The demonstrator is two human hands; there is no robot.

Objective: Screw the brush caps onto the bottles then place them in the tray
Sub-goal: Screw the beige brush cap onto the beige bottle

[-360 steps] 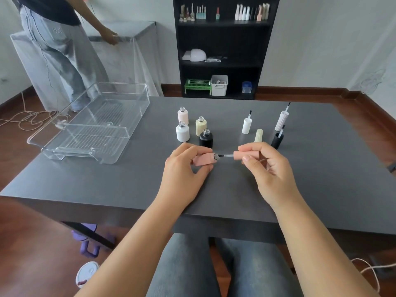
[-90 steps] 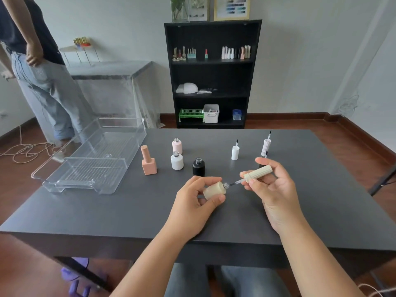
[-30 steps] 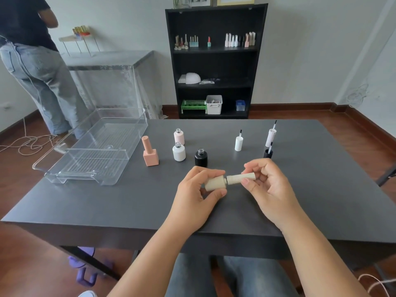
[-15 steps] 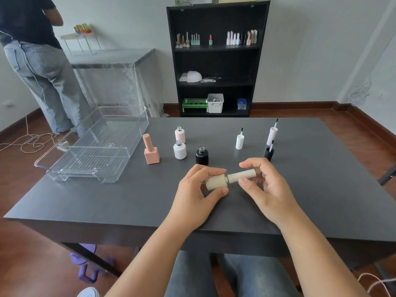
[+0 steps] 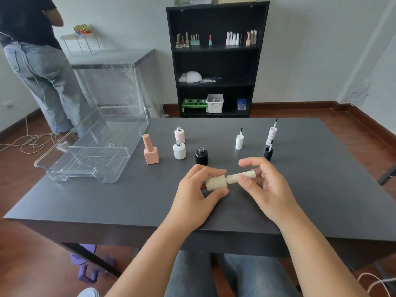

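My left hand grips a cream bottle lying sideways above the table. Its cream ribbed brush cap sits on the bottle's neck, and my right hand pinches that cap between thumb and fingers. A capped peach bottle stands beside the clear tray, outside it. Three uncapped bottles stand behind my hands: pale pink, white and black. Loose brush caps stand to the right, brushes up: white, pale pink ribbed and black.
The dark grey table holds everything. A person in jeans stands at the far left by a covered side table. A black shelf unit with small bottles stands against the back wall. Cables lie on the floor at left.
Three seconds ago the cream brush was outside the bottle; it now sits seated on the neck. Over the last second my right fingers shifted around the cap. The person at left turned away.
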